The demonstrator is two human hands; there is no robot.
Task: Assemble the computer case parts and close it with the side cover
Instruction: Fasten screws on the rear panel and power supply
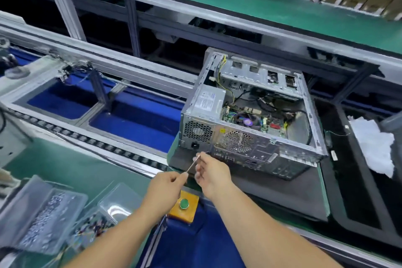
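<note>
The computer case (250,119) is a bare grey sheet-metal box lying on its side at about 2 o'clock from the hands, its open face up, with no side cover on it. Its perforated rear panel with round fan grilles faces the person, and inside show a green board, a boxy silver power supply (210,102) and loose black and yellow cables. It rests on a dark flat pallet (282,198) on the conveyor line. Just short of its rear panel, the left hand (166,187) and right hand (212,173) each pinch one end of a thin, pale, strap-like strip (193,164), stretched straight between them; each grip is closed on it at the fingertips. At 7 o'clock, clear plastic trays (41,213) of small shiny parts sit on the green surface (71,165). A green round button (184,204) on a yellow box lies under the wrists. Crumpled white sheet (372,146) lies at 3 o'clock.
</note>
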